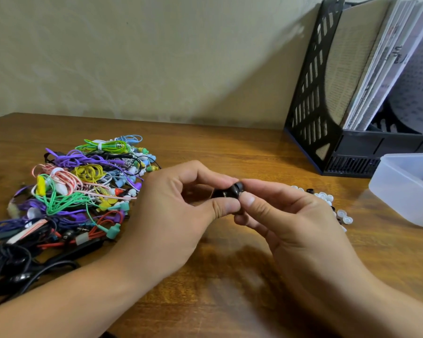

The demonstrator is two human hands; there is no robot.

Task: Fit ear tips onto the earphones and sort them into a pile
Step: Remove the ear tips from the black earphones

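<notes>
Above the table (230,154), the left hand (181,211) pinches a black earbud (226,192) while the right hand (286,215) pinches a black ear tip (238,187) against it, apparently mid-fitting; next it likely needs pressing on fully.

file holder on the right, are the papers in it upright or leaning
Leaning. The papers in the black file holder slant, tops tipped to the right, bottoms resting in its base.

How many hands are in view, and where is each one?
2. The left hand and the right hand meet above the table's middle, both pinching a small black earphone. None seems hidden.
</notes>
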